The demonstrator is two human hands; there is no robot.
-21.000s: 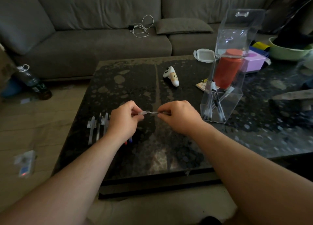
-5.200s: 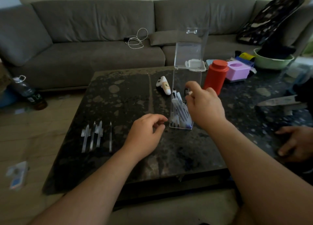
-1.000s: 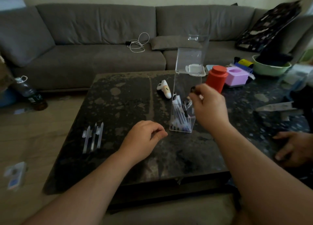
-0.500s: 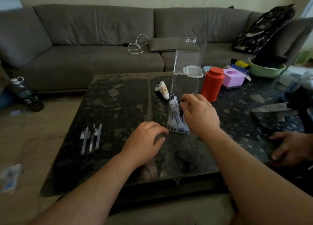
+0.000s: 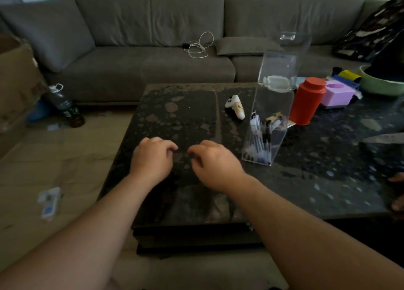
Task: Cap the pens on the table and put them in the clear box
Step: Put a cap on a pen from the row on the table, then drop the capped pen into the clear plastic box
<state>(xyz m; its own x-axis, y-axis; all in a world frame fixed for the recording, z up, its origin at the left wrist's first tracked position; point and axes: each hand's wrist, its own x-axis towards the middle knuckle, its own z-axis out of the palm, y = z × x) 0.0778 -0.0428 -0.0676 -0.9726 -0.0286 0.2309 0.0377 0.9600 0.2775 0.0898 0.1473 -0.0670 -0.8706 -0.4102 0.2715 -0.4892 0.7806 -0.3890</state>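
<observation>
A person's two hands hover close together over the near middle of a dark, speckled stone table [image 5: 181,106], seen from a head-worn camera. The left hand [image 5: 152,158] has its fingers curled loosely downward, thumb and forefinger tips near each other; the right hand [image 5: 215,165] is curled the same way, fingertips pointing toward the left hand with a small gap between the two. The frame is blurred there, and whether either grip holds a pen or cap cannot be told.

The clear box [image 5: 270,119] stands upright on the table to the right of the right hand, apart from it, its tall transparent lid flap raised above the opening. Inside, a bundle of pens [image 5: 261,141] leans against the walls, tips down on the box floor.

Just beyond the box lie a small white toy figure [image 5: 236,106] on its side and, to the right, an orange-red canister [image 5: 307,100] standing upright beside a pink block-shaped container [image 5: 337,94]. A green bowl [image 5: 380,84] sits at the far right edge. Behind the table runs a grey sofa [image 5: 153,49] with a coiled white cable [image 5: 200,46] on its seat. A dark bottle [image 5: 63,105] stands on the floor at left.
</observation>
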